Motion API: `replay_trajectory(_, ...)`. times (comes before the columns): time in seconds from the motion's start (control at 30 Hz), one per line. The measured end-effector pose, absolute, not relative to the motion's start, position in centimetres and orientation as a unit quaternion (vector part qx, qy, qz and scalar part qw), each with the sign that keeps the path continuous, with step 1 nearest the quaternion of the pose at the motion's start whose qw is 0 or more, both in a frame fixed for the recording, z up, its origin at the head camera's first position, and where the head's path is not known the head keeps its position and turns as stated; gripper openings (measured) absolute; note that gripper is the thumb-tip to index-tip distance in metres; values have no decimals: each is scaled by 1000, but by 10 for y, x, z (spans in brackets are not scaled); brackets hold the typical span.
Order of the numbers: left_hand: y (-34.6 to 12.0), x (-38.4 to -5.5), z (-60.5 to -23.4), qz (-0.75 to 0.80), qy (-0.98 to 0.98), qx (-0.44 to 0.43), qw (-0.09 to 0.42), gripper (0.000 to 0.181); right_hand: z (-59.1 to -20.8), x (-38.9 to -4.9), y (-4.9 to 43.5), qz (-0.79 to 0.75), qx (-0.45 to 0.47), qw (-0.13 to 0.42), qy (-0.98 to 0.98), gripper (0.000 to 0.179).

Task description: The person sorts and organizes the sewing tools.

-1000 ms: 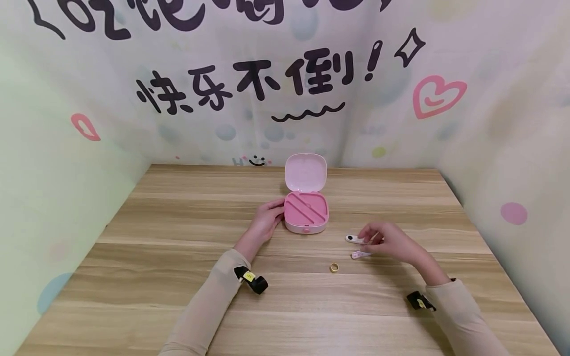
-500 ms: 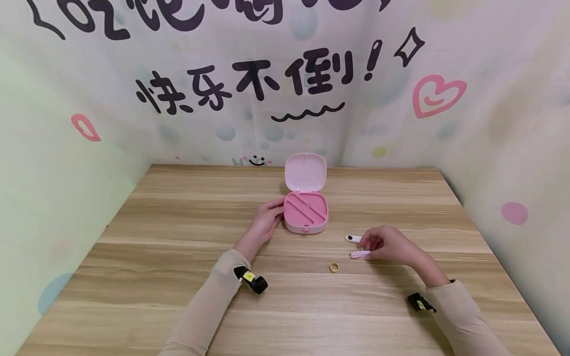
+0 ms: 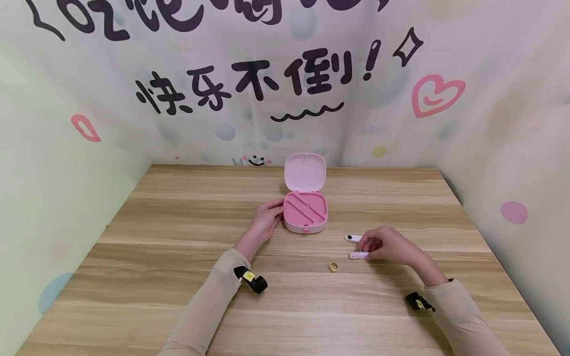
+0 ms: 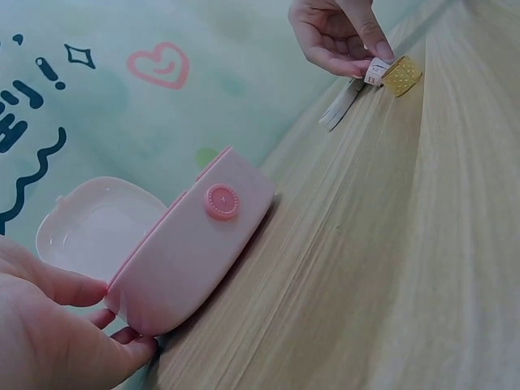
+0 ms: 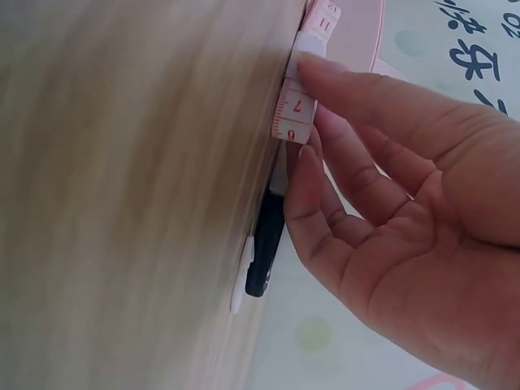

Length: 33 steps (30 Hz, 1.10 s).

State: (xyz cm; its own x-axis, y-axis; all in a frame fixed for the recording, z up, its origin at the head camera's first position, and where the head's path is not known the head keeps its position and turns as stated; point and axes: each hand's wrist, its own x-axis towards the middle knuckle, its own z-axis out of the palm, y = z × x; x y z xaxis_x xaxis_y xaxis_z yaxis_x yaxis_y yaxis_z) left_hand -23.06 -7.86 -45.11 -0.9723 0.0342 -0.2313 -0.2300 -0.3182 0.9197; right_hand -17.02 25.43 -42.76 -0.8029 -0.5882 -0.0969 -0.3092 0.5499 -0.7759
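Observation:
My left hand (image 3: 267, 220) holds the left side of a small pink box (image 4: 195, 244), fingers at its rim and lower edge. Its lid (image 3: 305, 172) stands raised behind a pink divided inside (image 3: 307, 208). To the right, my right hand (image 3: 389, 244) pinches a folded white measuring tape (image 5: 294, 110) with red numbers between thumb and fingers, low over the table. Just beyond the tape lies a slim white thing (image 3: 354, 238) with a dark spot, partly hidden by the fingers; a dark part (image 5: 266, 244) shows in the right wrist view. A gold dotted thimble ring (image 4: 401, 75) stands nearby.
The wood-grain table (image 3: 285, 316) reaches back to a printed cloth backdrop (image 3: 249, 133), with more cloth along both sides. Black cameras (image 3: 251, 279) are strapped over the beige sleeves (image 3: 209, 301).
My right hand, earlier over the white thing and the tape, has drawn back slightly and now pinches the tape, which has shifted a little left. The left hand and pink box stay put.

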Motion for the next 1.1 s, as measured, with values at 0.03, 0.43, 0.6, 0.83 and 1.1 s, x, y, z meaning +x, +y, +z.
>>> replay_trajectory(0.03, -79, -230, -451, 807, 579, -85, 82, 43, -428, -170, 254, -399, -262, 178, 860, 15)
replay_trajectory(0.43, -79, -231, -454, 807, 579, -87, 81, 43, -430, -170, 256, -405, -270, 175, 856, 16)
replay_trajectory(0.6, -79, -231, -454, 807, 579, -86, 81, 43, -429, -171, 254, -406, -270, 172, 856, 16)
replay_trajectory(0.83, -80, -230, -452, 808, 576, -89, 82, 43, -428, -172, 252, -397, -271, 159, 862, 13)
replay_trajectory(1.1, -80, -229, -451, 807, 579, -86, 81, 43, -424, -172, 250, -402, -273, 129, 864, 14)
